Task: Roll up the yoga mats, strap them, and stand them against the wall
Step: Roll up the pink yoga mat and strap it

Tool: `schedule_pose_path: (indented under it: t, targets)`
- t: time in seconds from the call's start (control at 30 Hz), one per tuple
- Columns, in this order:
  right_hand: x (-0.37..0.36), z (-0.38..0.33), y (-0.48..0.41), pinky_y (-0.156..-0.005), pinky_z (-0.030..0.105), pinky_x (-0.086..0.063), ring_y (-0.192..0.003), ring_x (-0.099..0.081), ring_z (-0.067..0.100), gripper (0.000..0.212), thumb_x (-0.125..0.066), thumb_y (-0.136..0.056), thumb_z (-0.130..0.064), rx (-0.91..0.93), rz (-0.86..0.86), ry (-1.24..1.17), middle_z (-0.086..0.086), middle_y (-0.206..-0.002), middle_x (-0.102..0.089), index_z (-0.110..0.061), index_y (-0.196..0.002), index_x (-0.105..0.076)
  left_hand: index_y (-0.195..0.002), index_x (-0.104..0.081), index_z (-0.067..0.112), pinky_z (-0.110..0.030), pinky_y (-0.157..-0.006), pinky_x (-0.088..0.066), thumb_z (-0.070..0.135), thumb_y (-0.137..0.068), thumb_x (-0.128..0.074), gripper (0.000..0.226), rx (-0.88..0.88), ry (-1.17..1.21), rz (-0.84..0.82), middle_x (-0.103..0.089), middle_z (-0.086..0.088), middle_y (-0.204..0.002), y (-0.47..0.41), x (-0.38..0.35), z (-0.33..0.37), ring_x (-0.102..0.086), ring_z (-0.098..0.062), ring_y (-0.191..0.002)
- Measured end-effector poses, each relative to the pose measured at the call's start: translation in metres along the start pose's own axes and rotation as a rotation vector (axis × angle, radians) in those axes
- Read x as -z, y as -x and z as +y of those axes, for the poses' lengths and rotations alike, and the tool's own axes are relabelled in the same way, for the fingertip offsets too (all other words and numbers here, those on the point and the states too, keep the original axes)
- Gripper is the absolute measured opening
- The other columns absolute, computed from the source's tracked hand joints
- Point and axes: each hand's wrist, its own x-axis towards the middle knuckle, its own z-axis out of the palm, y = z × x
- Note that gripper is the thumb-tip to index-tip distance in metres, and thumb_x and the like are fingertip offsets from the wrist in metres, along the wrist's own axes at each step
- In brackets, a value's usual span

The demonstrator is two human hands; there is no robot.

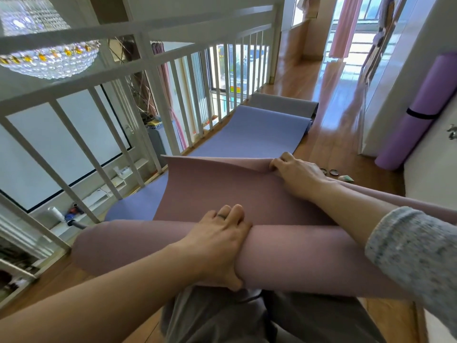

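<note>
A dusty pink yoga mat (309, 258) lies mostly rolled across my lap, its loose end (212, 184) lifted ahead of the roll. My left hand (217, 246) wraps over the roll's middle, thumb underneath. My right hand (296, 174) pinches the far right corner of the loose end. Under it a blue mat (252, 132) lies flat on the floor, and a grey mat (284, 102) lies beyond that. A purple rolled mat (415, 115) with a black strap (420, 114) leans against the white wall at right.
A white railing (138, 78) runs along the left over a drop to the floor below. A chandelier (49, 58) hangs beyond it. Small round objects (331, 172) lie on the wooden floor (329, 134) near the purple mat. Pink curtains (343, 26) hang far ahead.
</note>
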Motion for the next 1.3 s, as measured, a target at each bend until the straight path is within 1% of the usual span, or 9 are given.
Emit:
schedule_pose_path:
  t: [0.17, 0.4, 0.53, 0.63, 0.77, 0.9, 1.0, 1.1, 1.3]
  targets:
    - [0.008, -0.002, -0.004, -0.074, 0.035, -0.047, -0.098, -0.061, 0.028, 0.035, -0.040, -0.098, -0.015, -0.004, -0.013, -0.021, 0.007, -0.124, -0.049, -0.022, -0.131, -0.046, -0.144, -0.017, 0.027, -0.038, -0.107, -0.030, 0.070, -0.071, -0.059, 0.094, -0.025, 0.005, 0.003, -0.031, 0.000, -0.130, -0.003, 0.003, -0.002, -0.035, -0.022, -0.117]
    - [0.014, 0.006, -0.003, -0.077, 0.031, -0.044, -0.099, -0.061, 0.027, 0.045, -0.038, -0.093, 0.000, -0.051, 0.064, -0.053, 0.007, -0.112, -0.066, -0.025, -0.123, -0.061, -0.146, -0.010, 0.034, -0.050, -0.117, -0.012, 0.065, -0.078, -0.056, 0.088, 0.014, 0.037, -0.051, -0.031, -0.005, -0.137, -0.009, 0.007, -0.004, -0.033, -0.026, -0.128]
    - [0.023, 0.014, -0.006, -0.081, 0.032, -0.046, -0.099, -0.061, 0.026, 0.048, -0.037, -0.092, 0.003, -0.043, 0.101, -0.040, 0.005, -0.110, -0.067, -0.026, -0.117, -0.066, -0.149, -0.012, 0.021, -0.049, -0.115, -0.018, 0.058, -0.078, -0.057, 0.092, 0.015, 0.009, 0.010, -0.023, -0.007, -0.141, -0.007, 0.004, 0.007, -0.026, -0.029, -0.129]
    - [0.022, 0.013, -0.009, -0.079, 0.030, -0.044, -0.096, -0.060, 0.024, 0.037, -0.040, -0.099, -0.012, -0.035, 0.164, 0.107, 0.006, -0.106, -0.061, -0.030, -0.119, -0.065, -0.151, -0.007, 0.014, -0.051, -0.115, -0.016, 0.058, -0.080, -0.053, 0.096, 0.038, -0.056, 0.030, -0.022, -0.010, -0.144, -0.006, -0.001, 0.017, -0.026, -0.032, -0.130]
    - [0.015, 0.008, -0.013, -0.071, 0.030, -0.045, -0.089, -0.063, 0.024, 0.026, -0.042, -0.099, -0.009, -0.126, 0.163, 0.271, 0.006, -0.099, -0.062, -0.017, -0.112, -0.064, -0.149, -0.002, 0.022, -0.052, -0.114, -0.018, 0.064, -0.078, -0.055, 0.098, 0.035, -0.069, 0.055, -0.027, -0.010, -0.140, -0.014, -0.003, 0.015, -0.031, -0.033, -0.125]
    - [0.006, 0.006, -0.014, -0.066, 0.032, -0.045, -0.085, -0.063, 0.027, 0.022, -0.042, -0.094, 0.002, -0.280, 0.132, 0.124, 0.006, -0.084, -0.057, -0.011, -0.103, -0.058, -0.148, -0.003, 0.029, -0.051, -0.111, -0.024, 0.070, -0.075, -0.057, 0.099, 0.023, -0.048, 0.038, -0.027, -0.009, -0.142, -0.021, -0.006, 0.005, -0.031, -0.032, -0.124]
    - [-0.004, 0.006, -0.016, -0.066, 0.034, -0.043, -0.089, -0.061, 0.034, 0.026, -0.041, -0.089, 0.005, -0.341, 0.124, -0.058, 0.013, -0.094, -0.063, -0.009, -0.102, -0.059, -0.150, -0.004, 0.030, -0.050, -0.111, -0.025, 0.072, -0.074, -0.056, 0.102, 0.025, -0.046, 0.020, -0.026, -0.008, -0.143, -0.023, -0.006, 0.001, -0.031, -0.032, -0.126]
    - [-0.011, 0.001, -0.015, -0.079, 0.042, -0.045, -0.103, -0.052, 0.036, 0.025, -0.041, -0.094, -0.004, -0.367, 0.072, -0.210, 0.015, -0.109, -0.054, -0.013, -0.111, -0.058, -0.150, -0.005, 0.030, -0.049, -0.111, -0.025, 0.073, -0.073, -0.057, 0.102, 0.025, -0.044, 0.008, -0.027, -0.008, -0.141, -0.026, -0.004, -0.002, -0.031, -0.031, -0.125]
    - [-0.007, -0.001, -0.005, -0.090, 0.051, -0.035, -0.107, -0.049, 0.031, 0.024, -0.041, -0.100, -0.023, -0.316, 0.113, -0.159, 0.010, -0.112, -0.054, -0.018, -0.116, -0.060, -0.151, -0.002, 0.028, -0.049, -0.112, -0.023, 0.069, -0.077, -0.053, 0.099, 0.025, -0.053, -0.009, -0.031, -0.009, -0.140, -0.029, -0.003, -0.002, -0.035, -0.032, -0.124]
